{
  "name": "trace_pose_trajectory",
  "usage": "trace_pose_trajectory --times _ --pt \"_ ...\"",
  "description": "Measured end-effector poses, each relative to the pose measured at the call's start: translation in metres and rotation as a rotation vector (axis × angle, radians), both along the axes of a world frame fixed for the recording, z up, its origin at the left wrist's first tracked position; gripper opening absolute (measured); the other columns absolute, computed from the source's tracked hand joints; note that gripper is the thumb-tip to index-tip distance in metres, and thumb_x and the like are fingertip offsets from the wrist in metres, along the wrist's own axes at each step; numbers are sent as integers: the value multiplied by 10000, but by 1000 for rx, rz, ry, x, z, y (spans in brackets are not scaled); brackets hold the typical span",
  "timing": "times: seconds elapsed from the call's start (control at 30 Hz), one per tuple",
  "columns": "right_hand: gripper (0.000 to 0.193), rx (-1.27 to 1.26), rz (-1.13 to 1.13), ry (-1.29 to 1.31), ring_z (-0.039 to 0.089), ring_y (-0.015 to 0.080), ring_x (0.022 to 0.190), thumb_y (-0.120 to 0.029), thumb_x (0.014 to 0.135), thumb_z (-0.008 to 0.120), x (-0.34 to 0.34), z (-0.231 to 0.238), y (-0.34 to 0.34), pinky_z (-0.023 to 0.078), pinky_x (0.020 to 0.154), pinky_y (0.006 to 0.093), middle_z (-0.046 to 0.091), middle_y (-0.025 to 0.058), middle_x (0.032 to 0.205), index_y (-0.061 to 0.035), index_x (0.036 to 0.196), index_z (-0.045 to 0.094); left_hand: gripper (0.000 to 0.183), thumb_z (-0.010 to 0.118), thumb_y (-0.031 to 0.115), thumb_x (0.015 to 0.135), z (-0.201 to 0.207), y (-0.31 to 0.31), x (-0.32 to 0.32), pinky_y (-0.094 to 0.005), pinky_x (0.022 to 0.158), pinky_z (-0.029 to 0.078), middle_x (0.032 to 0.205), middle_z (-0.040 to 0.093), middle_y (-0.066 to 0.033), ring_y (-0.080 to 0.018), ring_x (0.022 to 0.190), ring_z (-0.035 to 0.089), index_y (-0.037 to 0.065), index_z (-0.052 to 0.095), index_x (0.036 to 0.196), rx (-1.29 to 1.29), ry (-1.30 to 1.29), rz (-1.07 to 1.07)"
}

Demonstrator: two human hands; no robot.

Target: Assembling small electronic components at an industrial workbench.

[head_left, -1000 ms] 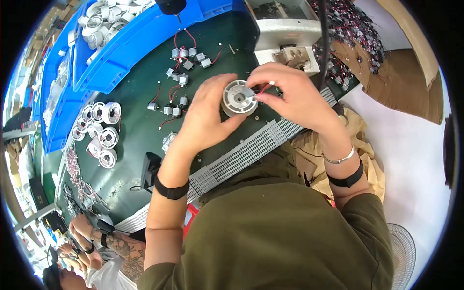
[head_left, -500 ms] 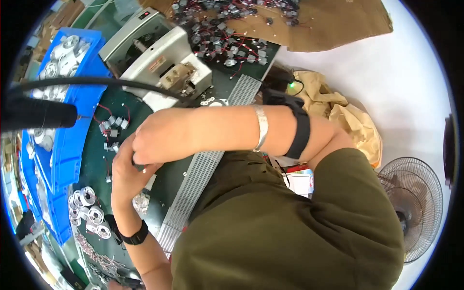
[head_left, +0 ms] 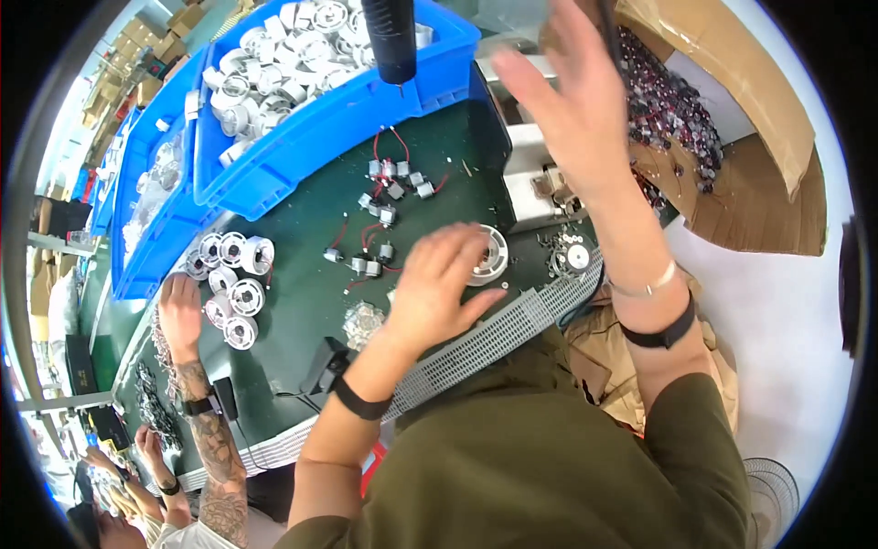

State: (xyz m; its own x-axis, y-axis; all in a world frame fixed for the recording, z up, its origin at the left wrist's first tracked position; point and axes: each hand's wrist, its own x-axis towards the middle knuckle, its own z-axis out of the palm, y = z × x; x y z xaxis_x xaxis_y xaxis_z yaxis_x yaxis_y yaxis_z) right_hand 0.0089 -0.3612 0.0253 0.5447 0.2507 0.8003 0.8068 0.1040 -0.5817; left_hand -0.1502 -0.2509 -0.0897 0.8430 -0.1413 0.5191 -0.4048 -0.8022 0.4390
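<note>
At mid-frame, a white wheel [head_left: 497,259] is partly hidden by the wide left hand [head_left: 434,291]; the right hand [head_left: 578,119] is spread.

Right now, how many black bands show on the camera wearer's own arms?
2: a flat black band around the left forearm; another flat black band around the right forearm, nearer the elbow than the silver-coloured bracelet. Olive fabric sleeves may hide others.

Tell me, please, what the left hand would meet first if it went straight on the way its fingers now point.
Most likely the round white wheel: the fingers of the left hand overlap it in this view, though whether they touch it is unclear.
</note>
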Motion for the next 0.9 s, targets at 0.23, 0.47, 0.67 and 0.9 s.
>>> trace_pose_trajectory --times 0.23,0.47,0.67,0.9 --pt "384 -17 682 694 565 159 810 -191 781 751 52 75 77 471 717 299 576 69 903 0 1047 551 369 758 67 666 -19 -6 6 -391 848 514 1139 606 -117 -343 1058 589 29 639 1013 -56 -114 -13" --pt "264 66 775 487 588 170 673 -70 769 717 45 53 5 496 616 291 593 83 774 18 959 555 373 784 148 681 -25 -4 4 -368 729 551 1194 554 -159 -318 951 624 100 658 1029 -68 -94 107" --pt "425 187 250 494 577 156 595 -158 755 710 2 29 -72 475 560 271 586 81 742 49 1077 526 426 808 130 653 -29 -6 7 -333 684 568 1207 560 -138 -290 913 645 103 648 1047 -84 -100 101" --pt "399 160 128 599 577 156 583 -44 732 685 -4 6 -76 473 526 273 590 78 749 45 1087 527 443 809 116 643 -31 -6 2 -329 691 575 1214 551 -147 -285 937 645 91 644 1053 -70 -71 130"
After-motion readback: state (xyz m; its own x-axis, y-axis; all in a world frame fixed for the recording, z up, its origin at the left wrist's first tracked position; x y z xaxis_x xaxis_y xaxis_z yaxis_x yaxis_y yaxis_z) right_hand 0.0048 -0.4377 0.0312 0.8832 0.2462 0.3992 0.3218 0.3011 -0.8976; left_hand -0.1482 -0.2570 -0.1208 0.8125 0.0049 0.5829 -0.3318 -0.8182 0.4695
